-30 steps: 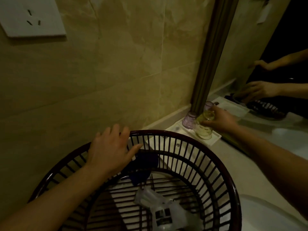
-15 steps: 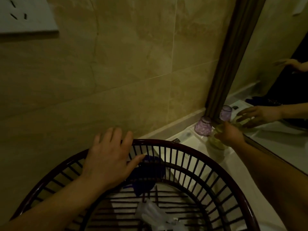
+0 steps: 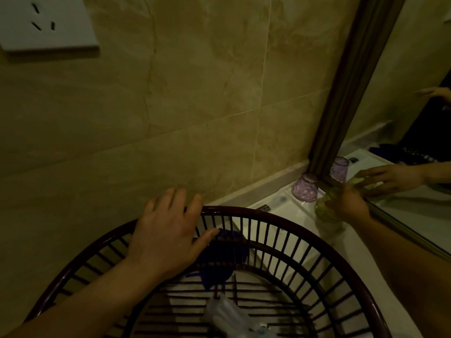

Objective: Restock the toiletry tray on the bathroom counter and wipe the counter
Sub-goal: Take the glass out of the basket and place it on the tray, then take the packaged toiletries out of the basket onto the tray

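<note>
Gripping the yellow-green glass (image 3: 328, 215) at the white tray (image 3: 285, 206) beneath the mirror (image 3: 390, 106), beside the purple cup (image 3: 306, 189), the right hand (image 3: 349, 203) still holds on; left hand (image 3: 168, 232) lies flat on the basket (image 3: 244, 211) rim; placement seems unfinished.

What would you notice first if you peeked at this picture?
A big dark slatted basket fills the bottom, with the left hand resting flat on its rim and a blue cloth inside. At the right, by the mirror, the right hand holds a yellow-green glass beside a purple cup on the white tray.
</note>
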The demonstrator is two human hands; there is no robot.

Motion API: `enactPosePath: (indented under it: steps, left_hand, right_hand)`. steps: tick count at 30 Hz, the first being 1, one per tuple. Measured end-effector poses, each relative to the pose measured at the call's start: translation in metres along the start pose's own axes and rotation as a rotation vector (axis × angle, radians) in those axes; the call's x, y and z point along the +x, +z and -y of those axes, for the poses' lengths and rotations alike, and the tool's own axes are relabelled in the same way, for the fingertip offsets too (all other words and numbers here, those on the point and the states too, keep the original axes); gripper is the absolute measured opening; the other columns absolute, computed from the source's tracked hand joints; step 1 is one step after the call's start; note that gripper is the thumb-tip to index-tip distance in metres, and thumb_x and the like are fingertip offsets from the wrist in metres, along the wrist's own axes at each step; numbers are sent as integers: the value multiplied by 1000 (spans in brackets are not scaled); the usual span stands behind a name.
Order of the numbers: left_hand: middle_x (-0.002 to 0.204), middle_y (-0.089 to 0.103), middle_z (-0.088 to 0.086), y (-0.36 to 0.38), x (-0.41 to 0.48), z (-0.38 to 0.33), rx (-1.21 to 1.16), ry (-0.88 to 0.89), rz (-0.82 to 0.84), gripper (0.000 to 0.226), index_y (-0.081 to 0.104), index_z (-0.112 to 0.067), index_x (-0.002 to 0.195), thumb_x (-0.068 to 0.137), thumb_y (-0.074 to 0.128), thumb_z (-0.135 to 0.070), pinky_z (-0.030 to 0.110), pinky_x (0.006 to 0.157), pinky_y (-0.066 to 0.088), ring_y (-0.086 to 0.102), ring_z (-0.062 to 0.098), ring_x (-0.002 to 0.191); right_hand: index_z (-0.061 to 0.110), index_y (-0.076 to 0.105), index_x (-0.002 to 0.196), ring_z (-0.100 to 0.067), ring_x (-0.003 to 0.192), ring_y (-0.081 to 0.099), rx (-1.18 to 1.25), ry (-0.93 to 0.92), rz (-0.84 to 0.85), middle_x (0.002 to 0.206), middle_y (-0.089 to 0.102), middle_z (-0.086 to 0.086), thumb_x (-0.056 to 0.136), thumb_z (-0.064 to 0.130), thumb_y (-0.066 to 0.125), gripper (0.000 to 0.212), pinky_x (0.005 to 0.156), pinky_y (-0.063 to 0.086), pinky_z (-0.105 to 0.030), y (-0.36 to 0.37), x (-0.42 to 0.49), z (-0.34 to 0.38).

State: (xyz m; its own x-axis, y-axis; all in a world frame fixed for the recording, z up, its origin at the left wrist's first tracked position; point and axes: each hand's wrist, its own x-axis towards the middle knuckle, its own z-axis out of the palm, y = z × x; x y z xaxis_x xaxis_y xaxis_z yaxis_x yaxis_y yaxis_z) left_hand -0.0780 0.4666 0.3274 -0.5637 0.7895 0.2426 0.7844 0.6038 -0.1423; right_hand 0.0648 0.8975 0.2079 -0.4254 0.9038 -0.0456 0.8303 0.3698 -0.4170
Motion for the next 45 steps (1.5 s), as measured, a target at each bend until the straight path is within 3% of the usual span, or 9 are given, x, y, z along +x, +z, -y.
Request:
enactPosePath:
  steps: [5, 11, 16, 22, 26, 30, 35, 40, 45]
  left_hand:
    - [116, 57, 18, 1, -2, 2, -7, 2, -19, 69, 47, -11, 121, 91, 23, -68, 46, 78, 47, 53, 37, 111]
    - [113, 57, 16, 0, -4, 1, -15, 18, -60, 68, 48, -12, 121, 92, 23, -68, 43, 75, 46, 54, 34, 106]
    - [108, 57, 13, 3, -6, 2, -7, 18, -106, 66, 49, -12, 119, 91, 27, -66, 39, 69, 44, 55, 31, 98]
    - [104, 55, 10, 5, 0, 2, 16, 42, -115, 66, 51, -12, 119, 91, 26, -66, 36, 65, 43, 54, 29, 92]
    - [102, 56, 10, 5, -1, 1, 21, 46, -139, 66, 53, -10, 115, 90, 26, -65, 36, 62, 44, 55, 30, 89]
    - [100, 55, 10, 5, -1, 1, 22, 58, -168, 66, 54, -10, 114, 90, 26, -64, 36, 61, 43, 55, 30, 87]
    - [102, 55, 11, 9, -1, 3, 19, 67, -163, 65, 52, -10, 115, 91, 27, -65, 36, 62, 43, 55, 30, 89]
    - [97, 53, 9, 3, -3, 2, 3, 54, -149, 62, 52, -14, 111, 90, 27, -66, 36, 62, 45, 52, 28, 85]
    - [100, 53, 10, 1, -1, 1, 9, 56, -149, 62, 50, -15, 110, 90, 22, -67, 37, 66, 45, 51, 29, 90]
  right_hand:
    - [-7, 42, 132, -43, 115, 52, -72, -115, -53, 127, 52, -30, 82, 36, 72, 72, 94, 45, -45, -6, -6, -2]
    - [-8, 45, 133, -45, 106, 58, -53, -167, -98, 119, 56, -34, 86, 30, 70, 66, 88, 45, -42, -23, -1, 0]
    - [6, 38, 144, -33, 119, 55, 37, -143, 101, 134, 54, -22, 83, 31, 73, 75, 64, 25, -11, -16, 2, 1]
    - [10, 52, 133, -30, 110, 60, 36, -121, 48, 126, 60, -20, 83, 20, 71, 54, 60, 26, -16, -8, 6, -2]
    - [-1, 49, 136, -40, 112, 59, 23, -277, -49, 123, 59, -30, 91, 32, 57, 56, 83, 44, -30, -6, -3, -4]
    - [7, 32, 147, -31, 126, 49, -115, -243, 4, 140, 49, -19, 93, 24, 59, 63, 102, 36, -32, -2, -3, -8]
    - [4, 43, 141, -38, 121, 54, 6, -249, 74, 132, 55, -19, 86, 16, 70, 62, 98, 42, -40, -21, -16, 5]
    - [8, 55, 129, -31, 106, 61, 226, -225, -124, 121, 63, -14, 86, 25, 71, 49, 81, 49, -37, -70, -67, 52]
    - [18, 69, 106, -3, 79, 62, 342, -617, -227, 93, 68, 2, 87, 27, 69, 21, 68, 45, -19, -142, -171, 121]
